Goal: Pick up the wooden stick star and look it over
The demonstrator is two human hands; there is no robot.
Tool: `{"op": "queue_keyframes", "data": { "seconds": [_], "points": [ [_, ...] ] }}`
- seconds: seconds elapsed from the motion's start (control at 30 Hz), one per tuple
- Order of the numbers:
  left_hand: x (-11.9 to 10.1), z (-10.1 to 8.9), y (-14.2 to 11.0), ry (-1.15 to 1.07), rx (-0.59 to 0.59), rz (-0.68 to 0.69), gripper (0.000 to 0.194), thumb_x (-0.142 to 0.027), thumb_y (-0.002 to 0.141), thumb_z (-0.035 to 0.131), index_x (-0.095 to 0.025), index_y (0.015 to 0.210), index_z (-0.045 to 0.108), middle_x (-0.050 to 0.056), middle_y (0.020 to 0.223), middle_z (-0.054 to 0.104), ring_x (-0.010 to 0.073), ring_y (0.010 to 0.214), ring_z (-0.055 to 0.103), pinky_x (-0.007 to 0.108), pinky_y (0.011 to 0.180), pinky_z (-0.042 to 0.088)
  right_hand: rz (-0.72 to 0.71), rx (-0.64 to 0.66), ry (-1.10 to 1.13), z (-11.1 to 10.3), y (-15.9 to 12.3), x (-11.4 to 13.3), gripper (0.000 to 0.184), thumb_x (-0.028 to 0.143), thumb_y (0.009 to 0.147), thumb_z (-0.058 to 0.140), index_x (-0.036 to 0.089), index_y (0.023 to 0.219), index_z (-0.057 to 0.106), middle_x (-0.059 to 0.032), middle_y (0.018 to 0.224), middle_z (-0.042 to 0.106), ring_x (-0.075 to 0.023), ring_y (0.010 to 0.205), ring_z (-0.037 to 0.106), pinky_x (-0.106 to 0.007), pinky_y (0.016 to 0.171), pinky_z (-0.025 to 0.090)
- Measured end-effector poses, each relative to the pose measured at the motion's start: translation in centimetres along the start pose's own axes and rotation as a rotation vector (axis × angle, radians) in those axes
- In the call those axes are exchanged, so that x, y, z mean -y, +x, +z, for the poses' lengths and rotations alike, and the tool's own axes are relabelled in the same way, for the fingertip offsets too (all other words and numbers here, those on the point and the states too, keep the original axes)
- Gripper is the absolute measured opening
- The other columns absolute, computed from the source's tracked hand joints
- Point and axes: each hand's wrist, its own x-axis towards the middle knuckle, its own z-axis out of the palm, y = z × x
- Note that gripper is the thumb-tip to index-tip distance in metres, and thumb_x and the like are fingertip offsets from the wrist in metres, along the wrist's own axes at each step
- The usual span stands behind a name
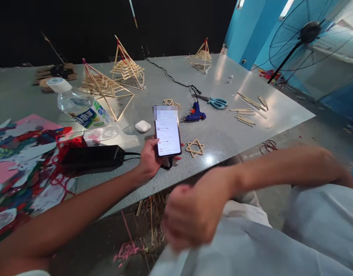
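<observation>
The left hand [150, 158] grips the phone [168, 134] from beneath, thumb along one edge, holding it screen-up over the near part of the table [225, 142]; the right hand [192, 214], blurred above the lap, is curled into a loose fist, and whether it encloses anything I cannot tell. A cable [170, 163] is plugged into the phone's lower end, and another lead [132, 154] runs from the black box [91, 159] toward the left wrist, so lifting the phone sharply could tug a plug loose or drag the box. Since only one hand supports it, a slack grip might drop it onto the larger star [195, 148], just beside it. The glue gun [196, 113] points its nozzle toward the phone; if hot, which cannot be seen, it could burn fingers or mark the case. The smaller star [171, 102] is partly hidden behind the phone. On the left, the earbud case [142, 126], bottle [84, 107] and scraps [29, 165] crowd that arm. Farther off, scissors [217, 102] and a black cord [172, 76] obstruct the middle, with sticks [247, 109] rightward and stick pyramids [127, 71] behind.
</observation>
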Motion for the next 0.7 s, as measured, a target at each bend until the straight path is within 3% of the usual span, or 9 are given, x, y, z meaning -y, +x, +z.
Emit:
{"op": "queue_keyframes", "data": {
  "seconds": [0.07,0.13,0.23,0.33,0.53,0.7],
  "points": [
    [0.1,0.0,0.0,-0.01,-0.002,-0.002,0.072,-0.043,0.091,0.06,-0.014,0.157,0.055,0.019,0.144,0.076,0.0419,0.115,0.081,0.047,0.068,0.073,0.315,-0.06,0.371,1.2,-3.1,1.6,0.023,0.033,0.113,0.051,0.022,0.103,0.068,0.0066,0.064,0.042,-0.0124,0.054,0.044,-0.026,0.052,0.037],
    [0.1,0.1,0.0,-0.01,-0.006,-0.006,0.074,-0.043,0.092,0.058,-0.014,0.16,0.053,0.019,0.143,0.076,0.0429,0.117,0.08,0.048,0.069,0.073,0.623,-0.092,0.685,2.6,-6.7,3.5,0.02,0.033,0.109,0.061,0.019,0.095,0.067,0.0083,0.062,0.04,-0.0111,0.055,0.044,-0.027,0.056,0.036],
    [-0.1,0.2,-0.3,0.002,-0.011,-0.017,0.078,-0.044,0.093,0.06,-0.014,0.164,0.048,0.02,0.147,0.074,0.0451,0.12,0.079,0.05,0.07,0.073,0.878,-0.137,0.793,5.1,-10.5,6.1,0.029,0.037,0.116,0.046,0.019,0.102,0.064,0.0073,0.064,0.046,-0.0119,0.054,0.044,-0.03,0.055,0.032],
    [-0.3,0.4,-0.6,0.006,-0.028,-0.039,0.083,-0.043,0.092,0.064,-0.017,0.168,0.042,0.021,0.153,0.07,0.046,0.118,0.079,0.049,0.068,0.073,1.096,-0.261,0.785,6.7,-11.6,7.9,0.027,0.031,0.116,0.036,0.021,0.105,0.059,0.0082,0.061,0.046,-0.0121,0.051,0.042,-0.03,0.054,0.032],
    [-0.7,1.2,-0.9,0.011,-0.165,-0.11,0.077,-0.048,0.091,0.072,-0.018,0.158,0.05,0.024,0.158,0.064,0.0461,0.118,0.079,0.04,0.055,0.07,1.312,-0.391,0.989,5.6,-11.0,9.6,0.018,0.02,0.106,0.043,0.021,0.107,0.061,0.0071,0.06,0.045,-0.0133,0.045,0.038,-0.032,0.049,0.029],
    [-0.8,1.4,-0.9,0.024,-0.227,-0.157,0.068,-0.043,0.09,0.076,-0.017,0.15,0.054,0.024,0.157,0.065,0.0458,0.113,0.08,0.037,0.05,0.068,1.256,-0.308,1.089,5.0,-11.2,9.7,0.009,0.019,0.1,0.056,0.022,0.106,0.062,0.0063,0.061,0.046,-0.0138,0.046,0.04,-0.035,0.047,0.031]
  ]
}}
